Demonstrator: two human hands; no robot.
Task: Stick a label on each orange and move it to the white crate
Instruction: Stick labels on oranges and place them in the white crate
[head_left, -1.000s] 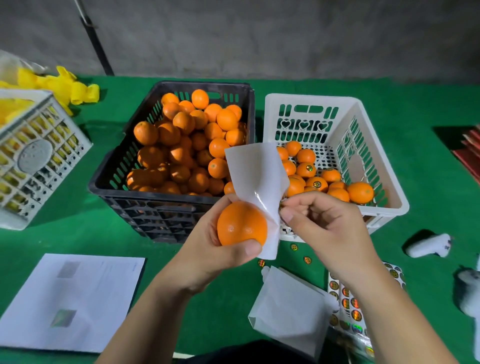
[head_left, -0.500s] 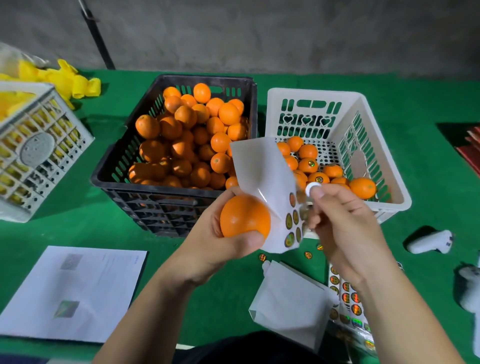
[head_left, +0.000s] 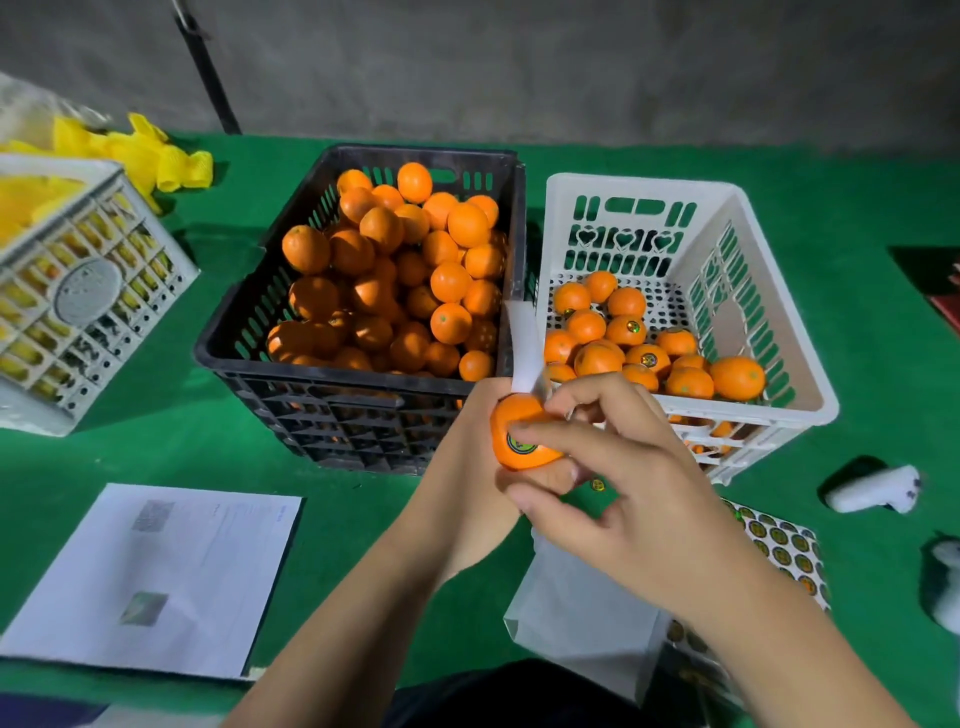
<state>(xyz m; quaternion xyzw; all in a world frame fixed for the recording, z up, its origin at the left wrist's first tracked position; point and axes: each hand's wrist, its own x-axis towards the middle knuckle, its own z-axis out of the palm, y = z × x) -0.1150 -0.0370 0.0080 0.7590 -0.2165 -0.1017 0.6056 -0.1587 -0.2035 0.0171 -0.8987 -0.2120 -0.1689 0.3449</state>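
Since half a second ago the right hand (head_left: 613, 483) has pressed a label (head_left: 521, 443) onto the orange (head_left: 522, 439) held in the left hand's (head_left: 467, 483) grip in front of the crates, fingertip flat, while the white crate (head_left: 769, 332) holds about a dozen and the black crate (head_left: 260, 332) remains heaped.

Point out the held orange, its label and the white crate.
held orange (head_left: 540, 454): head view, bare peel right of the label.
label (head_left: 521, 444): head view, sticker's centre.
white crate (head_left: 810, 395): head view, right rim.

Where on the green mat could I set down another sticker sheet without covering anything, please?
Bare green mat lies between the grey crate, black crate and printed paper. More lies behind the white crate, far right. Crowded: front right, with sticker sheets and white backing paper.
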